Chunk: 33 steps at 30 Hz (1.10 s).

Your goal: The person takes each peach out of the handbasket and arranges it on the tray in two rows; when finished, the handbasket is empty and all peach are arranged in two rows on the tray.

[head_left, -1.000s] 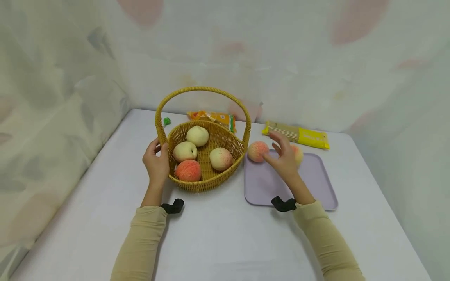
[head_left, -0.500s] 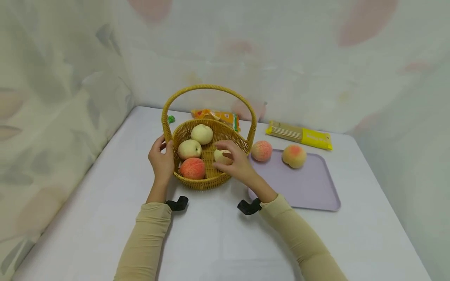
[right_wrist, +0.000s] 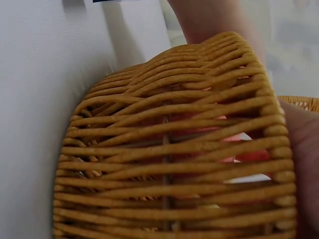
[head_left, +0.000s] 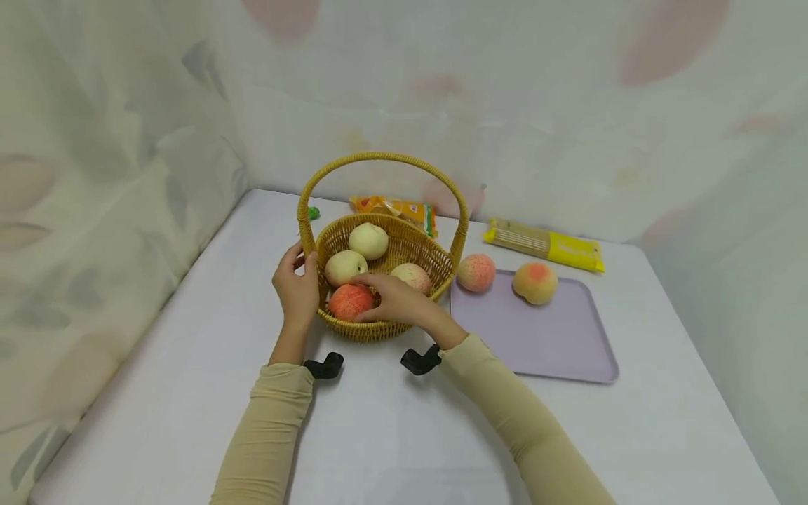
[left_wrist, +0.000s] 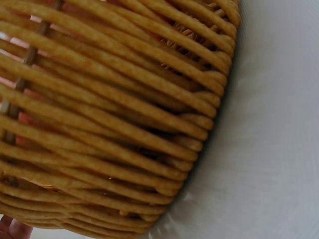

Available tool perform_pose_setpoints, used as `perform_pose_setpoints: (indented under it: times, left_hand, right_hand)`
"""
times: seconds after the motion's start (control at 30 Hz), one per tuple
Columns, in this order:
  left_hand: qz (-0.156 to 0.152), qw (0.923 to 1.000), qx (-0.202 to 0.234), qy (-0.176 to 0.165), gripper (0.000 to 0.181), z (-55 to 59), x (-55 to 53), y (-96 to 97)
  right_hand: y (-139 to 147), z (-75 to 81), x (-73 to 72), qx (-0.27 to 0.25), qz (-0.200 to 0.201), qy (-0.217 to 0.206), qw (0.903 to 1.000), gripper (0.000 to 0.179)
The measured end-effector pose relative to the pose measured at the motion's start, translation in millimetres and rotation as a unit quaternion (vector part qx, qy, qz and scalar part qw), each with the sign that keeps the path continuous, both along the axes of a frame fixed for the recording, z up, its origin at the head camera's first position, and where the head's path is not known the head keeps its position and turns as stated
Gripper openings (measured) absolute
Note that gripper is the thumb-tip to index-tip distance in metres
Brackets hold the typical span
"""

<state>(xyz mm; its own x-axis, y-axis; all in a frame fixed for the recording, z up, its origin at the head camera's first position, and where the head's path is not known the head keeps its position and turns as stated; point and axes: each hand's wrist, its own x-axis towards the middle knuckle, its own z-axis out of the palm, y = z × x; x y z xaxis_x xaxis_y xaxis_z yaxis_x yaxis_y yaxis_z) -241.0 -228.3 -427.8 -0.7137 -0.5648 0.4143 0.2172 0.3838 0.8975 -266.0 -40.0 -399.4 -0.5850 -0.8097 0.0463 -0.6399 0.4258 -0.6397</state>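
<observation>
A yellow-brown wicker basket [head_left: 435, 263] with a tall arched handle stands on the white table. My left hand [head_left: 298, 289] holds its left side by the foot of the handle; part of the grip is hidden. My right hand [head_left: 398, 298] reaches over the front rim, thumb and fingers around a red peach [head_left: 349, 303] inside. Two pale peaches [head_left: 368, 241] lie behind it, and a pale pink peach [head_left: 413, 276] is partly covered by the right hand. Through the weave of the basket wall [right_wrist: 174, 149], red shows in the right wrist view.
Right of the basket is a lilac tray [head_left: 536, 351], bearing a yellow-orange peach [head_left: 535, 283] and a pink peach [head_left: 476, 273] at its left back corner. Behind lie an orange packet [head_left: 398, 209], a yellow noodle packet [head_left: 546, 245] and a small green object [head_left: 313, 212].
My right hand has moved left from above the tray, across the pale pink peach, to the red peach in the basket. My left hand stays at the basket's side.
</observation>
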Motion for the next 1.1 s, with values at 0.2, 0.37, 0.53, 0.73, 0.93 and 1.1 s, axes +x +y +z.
perform_pose_setpoints:
  times: [0.2,0.37,0.53,0.73,0.93,1.1]
  left_hand:
    - [0.002,1.0000,-0.002,0.005,0.030,-0.8,0.6,0.5]
    - [0.000,1.0000,-0.002,0.004,0.030,-1.4,1.0,1.0]
    - [-0.001,1.0000,-0.005,0.009,0.030,-1.2,0.9,1.1]
    - [0.004,1.0000,-0.005,0.003,0.028,-3.8,-0.5,0.9]
    - [0.002,1.0000,-0.007,0.004,0.029,-3.8,-0.1,0.9]
    - [0.002,0.9999,-0.011,0.010,0.028,-2.7,-0.6,-0.3]
  right_hand:
    - [-9.6,-0.5,-4.3,0.047,0.029,0.007,0.9985,0.066]
    - [-12.2,-0.8,-6.6,0.059,0.031,0.005,0.9977,0.064]
    - [-11.3,-1.7,-7.9,0.053,0.025,0.013,0.9982,0.062]
    - [-6.6,0.7,-5.2,0.020,-0.017,0.011,0.9996,0.062]
    - [7.5,10.5,-0.3,-0.035,-0.055,-0.002,0.9979,0.067]
    - [30.7,23.8,5.0,-0.067,-0.085,0.016,0.9939,0.067]
